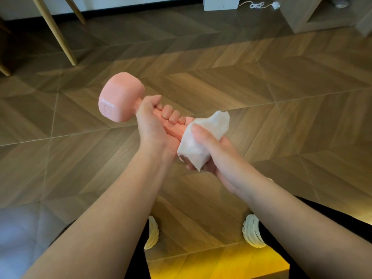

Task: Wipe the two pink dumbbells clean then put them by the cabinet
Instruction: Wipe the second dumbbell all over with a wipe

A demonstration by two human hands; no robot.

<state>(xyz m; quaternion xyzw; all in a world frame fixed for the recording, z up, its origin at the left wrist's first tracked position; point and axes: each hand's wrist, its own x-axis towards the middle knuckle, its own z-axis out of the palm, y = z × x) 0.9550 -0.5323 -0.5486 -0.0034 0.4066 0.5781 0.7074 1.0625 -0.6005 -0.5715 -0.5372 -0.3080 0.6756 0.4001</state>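
Note:
I hold one pink dumbbell (pixel 118 97) in the air above the floor, tilted with its far head up and to the left. My left hand (pixel 155 125) grips its handle, fingers curled round it. My right hand (pixel 213 154) holds a white wipe (pixel 203 139) wrapped over the dumbbell's near head, which is almost fully hidden by the wipe. The second pink dumbbell is not in view.
Herringbone wood floor (pixel 261 87) lies all around. Wooden furniture legs (pixel 58 35) stand at the upper left. A pale low cabinet (pixel 306 15) with an open shelf sits at the upper right, a white cable (pixel 259 5) beside it. My white shoes (pixel 251 232) are below.

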